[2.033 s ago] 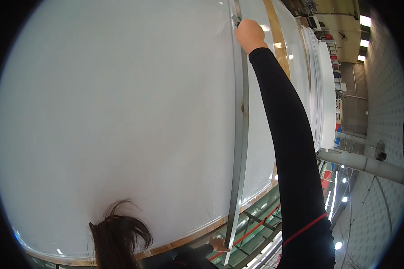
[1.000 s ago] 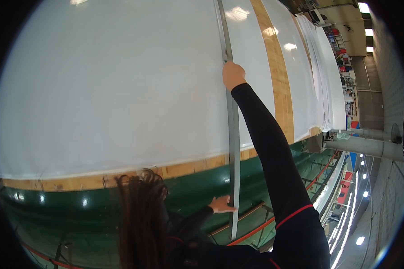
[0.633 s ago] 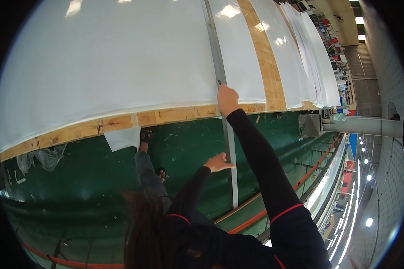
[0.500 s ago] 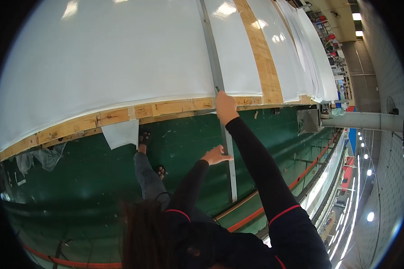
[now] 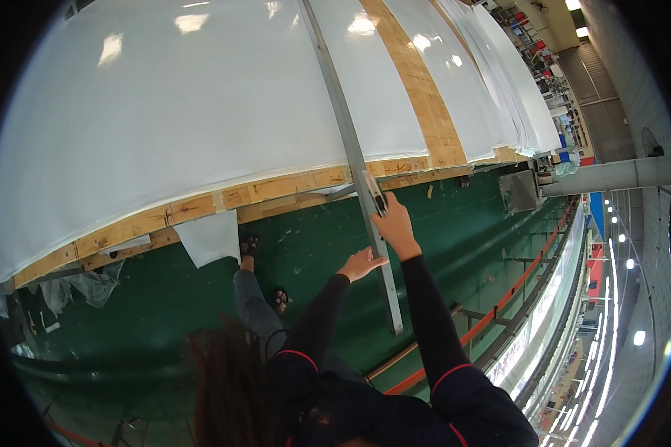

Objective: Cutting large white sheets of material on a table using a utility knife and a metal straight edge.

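Closed round a slim silver-and-black knife, the right hand is nearer the brown wooden table edge than the left hand, whose hold is unclear, touching the long grey metal bar crossing that edge

Metal bar cut off above, distant clutter too small

Right hand and utility knife drawn back along the metal bar and off the white sheet.
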`<state>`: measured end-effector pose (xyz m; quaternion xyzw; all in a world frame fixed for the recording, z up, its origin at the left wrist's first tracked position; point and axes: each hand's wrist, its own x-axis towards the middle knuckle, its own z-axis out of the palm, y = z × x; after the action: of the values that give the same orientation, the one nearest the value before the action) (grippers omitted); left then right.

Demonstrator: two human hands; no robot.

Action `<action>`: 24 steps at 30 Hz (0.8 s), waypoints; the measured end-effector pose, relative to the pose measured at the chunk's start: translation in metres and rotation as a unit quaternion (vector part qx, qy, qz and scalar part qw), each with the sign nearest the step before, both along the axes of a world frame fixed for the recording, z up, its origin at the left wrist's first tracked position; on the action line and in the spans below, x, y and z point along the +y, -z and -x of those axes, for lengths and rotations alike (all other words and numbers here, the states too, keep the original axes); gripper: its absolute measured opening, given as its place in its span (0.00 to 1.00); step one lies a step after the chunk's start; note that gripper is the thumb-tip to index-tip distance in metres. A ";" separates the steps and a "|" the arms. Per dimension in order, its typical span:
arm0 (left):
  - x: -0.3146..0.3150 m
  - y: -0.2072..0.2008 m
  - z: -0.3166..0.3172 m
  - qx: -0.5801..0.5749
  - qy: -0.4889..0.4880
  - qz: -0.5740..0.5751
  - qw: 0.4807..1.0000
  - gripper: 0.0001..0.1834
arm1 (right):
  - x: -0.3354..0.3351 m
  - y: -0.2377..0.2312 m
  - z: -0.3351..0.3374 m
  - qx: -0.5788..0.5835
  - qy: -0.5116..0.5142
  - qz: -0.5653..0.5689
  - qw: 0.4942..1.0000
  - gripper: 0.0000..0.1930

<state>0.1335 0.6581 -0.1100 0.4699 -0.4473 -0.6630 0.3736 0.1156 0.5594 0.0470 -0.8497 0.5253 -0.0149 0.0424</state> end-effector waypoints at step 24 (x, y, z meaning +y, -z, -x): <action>-0.003 0.006 0.020 0.172 0.010 -0.019 0.985 0.21 | 0.039 0.046 0.044 -0.658 0.269 -0.160 0.685 0.07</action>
<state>0.1134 0.6549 -0.1158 0.3516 -0.3686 -0.7459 0.4292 0.0714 0.5989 0.0012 -0.4240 0.5630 -0.4965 0.5067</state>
